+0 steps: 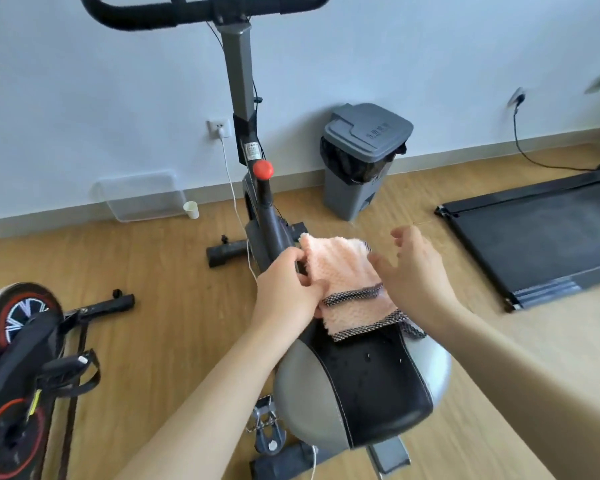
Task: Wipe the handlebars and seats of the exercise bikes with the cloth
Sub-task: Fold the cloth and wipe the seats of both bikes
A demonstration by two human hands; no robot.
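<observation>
Mostly unreadable print, small label on the bike post, blurred marks on the lidded grey bin, black liner inside, pink cloth draped over the seat nose, left hand pinching its left edge, right hand fingers spread, seemingly hovering beside it.

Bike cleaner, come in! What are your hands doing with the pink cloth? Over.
Left grip pinches cloth edge. Right grip open beside it. Cloth folded on seat nose. Nothing in the way.
</observation>
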